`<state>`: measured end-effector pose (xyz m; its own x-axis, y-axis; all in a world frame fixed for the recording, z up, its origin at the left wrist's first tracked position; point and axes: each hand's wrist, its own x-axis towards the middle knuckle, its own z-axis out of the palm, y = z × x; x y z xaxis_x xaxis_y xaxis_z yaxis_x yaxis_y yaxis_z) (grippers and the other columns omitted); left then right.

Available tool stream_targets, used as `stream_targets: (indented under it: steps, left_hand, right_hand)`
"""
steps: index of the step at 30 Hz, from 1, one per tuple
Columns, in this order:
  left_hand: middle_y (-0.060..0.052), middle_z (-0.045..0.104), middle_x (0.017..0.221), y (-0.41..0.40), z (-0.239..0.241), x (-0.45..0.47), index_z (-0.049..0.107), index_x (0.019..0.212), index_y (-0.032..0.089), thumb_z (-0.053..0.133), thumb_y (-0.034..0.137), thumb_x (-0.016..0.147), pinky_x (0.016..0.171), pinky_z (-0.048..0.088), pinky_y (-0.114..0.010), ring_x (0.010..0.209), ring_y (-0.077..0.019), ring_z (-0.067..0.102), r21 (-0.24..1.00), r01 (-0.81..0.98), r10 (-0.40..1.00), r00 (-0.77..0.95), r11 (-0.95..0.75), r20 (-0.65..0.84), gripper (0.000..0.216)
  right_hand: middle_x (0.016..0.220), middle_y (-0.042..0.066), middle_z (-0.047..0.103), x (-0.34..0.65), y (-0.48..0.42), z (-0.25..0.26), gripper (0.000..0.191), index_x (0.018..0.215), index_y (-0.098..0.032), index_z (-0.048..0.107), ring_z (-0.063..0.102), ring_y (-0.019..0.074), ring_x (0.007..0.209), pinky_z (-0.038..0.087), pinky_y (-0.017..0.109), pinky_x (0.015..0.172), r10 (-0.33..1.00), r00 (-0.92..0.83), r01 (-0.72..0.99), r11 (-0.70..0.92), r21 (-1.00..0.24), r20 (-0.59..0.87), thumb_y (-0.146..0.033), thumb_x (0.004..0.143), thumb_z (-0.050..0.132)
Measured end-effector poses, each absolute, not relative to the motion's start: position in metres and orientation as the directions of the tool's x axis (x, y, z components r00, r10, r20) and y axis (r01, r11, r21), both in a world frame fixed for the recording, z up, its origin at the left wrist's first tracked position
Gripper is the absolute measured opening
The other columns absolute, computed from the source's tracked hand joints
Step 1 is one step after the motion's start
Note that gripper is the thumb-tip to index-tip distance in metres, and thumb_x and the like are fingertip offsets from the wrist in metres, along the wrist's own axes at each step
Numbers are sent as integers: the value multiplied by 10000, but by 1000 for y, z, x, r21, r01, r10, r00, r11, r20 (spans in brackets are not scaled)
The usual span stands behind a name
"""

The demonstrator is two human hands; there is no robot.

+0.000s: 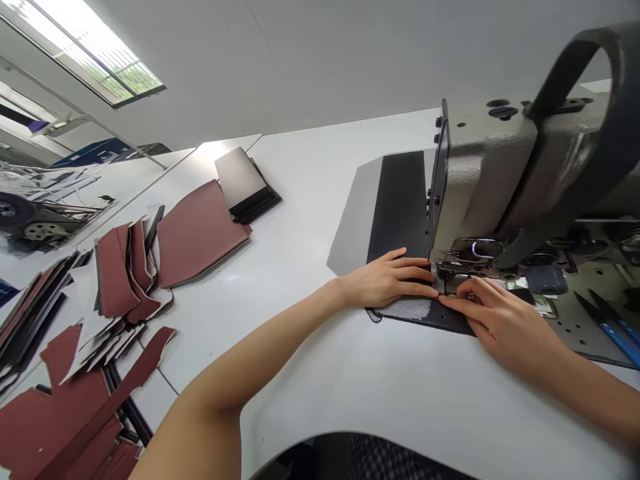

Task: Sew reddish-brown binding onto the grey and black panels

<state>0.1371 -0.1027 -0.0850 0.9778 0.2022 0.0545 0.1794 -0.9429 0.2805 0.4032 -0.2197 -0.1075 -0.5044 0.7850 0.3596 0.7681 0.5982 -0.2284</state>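
Note:
My left hand [387,277] lies flat with fingers stretched toward the needle area of a sewing machine [480,180]. Beneath it is a long black panel [400,200], and by its fingertips a dark surface with a rough grey patch [407,308]. My right hand [493,313] is on the other side of the needle, fingers curled together and index fingertip close to the left fingertips. Whatever lies between the right fingers is too small and covered to make out. The presser foot is partly hidden behind the hands.
Blue-handled scissors [613,333] lie on the right of the machine bed. On the left of the white table [290,333] are stacked maroon panels [200,233], smaller black-and-grey pieces [245,183] and maroon scraps [75,400]. Another machine [37,220] stands at far left.

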Motion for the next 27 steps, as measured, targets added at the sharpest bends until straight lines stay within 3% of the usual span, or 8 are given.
stream_targets:
  steps: [3, 10, 16, 21, 27]
  left_hand:
    - [-16, 578, 1497, -91, -86, 140, 600, 1409, 369, 368, 114, 1033, 1274, 254, -480, 1497, -222, 410, 305, 172, 200, 978, -937, 64, 511]
    - [-9, 575, 1498, -70, -89, 146, 596, 1404, 402, 409, 151, 1041, 1258, 288, -461, 1518, -213, 374, 358, 155, 208, 971, -921, 114, 479]
    - [-28, 510, 1557, -69, -89, 147, 573, 1438, 352, 326, 182, 1072, 1268, 246, -486, 1546, -206, 315, 320, 167, 202, 976, -932, 78, 473]
    - [-2, 519, 1548, -71, -89, 147, 564, 1439, 386, 338, 171, 1068, 1279, 218, -489, 1548, -190, 309, 308, 212, 235, 971, -928, 39, 485]
    - [-20, 517, 1550, -71, -90, 147, 574, 1431, 345, 334, 139, 1064, 1273, 235, -483, 1546, -190, 311, 307, 190, 221, 973, -932, 71, 485]
  right_hand:
    - [1026, 77, 655, 402, -217, -110, 488, 1273, -241, 694, 662, 239, 935, 552, 360, 763, 791, -488, 793, 579, -191, 369, -64, 898, 438]
    - [1052, 81, 701, 403, -213, -116, 486, 1336, -309, 663, 676, 284, 985, 575, 369, 739, 803, -423, 807, 544, -229, 419, -145, 918, 478]
    - [1063, 68, 710, 406, -214, -119, 430, 1288, -269, 687, 675, 254, 997, 561, 323, 719, 790, -437, 801, 559, -214, 430, -137, 941, 471]
    - [1071, 68, 704, 405, -215, -118, 429, 1294, -280, 682, 674, 247, 996, 561, 337, 768, 791, -428, 796, 559, -232, 437, -125, 942, 494]
    - [999, 61, 678, 400, -218, -111, 350, 1162, -181, 708, 675, 187, 862, 542, 334, 785, 715, -494, 748, 639, -177, 494, -64, 957, 450]
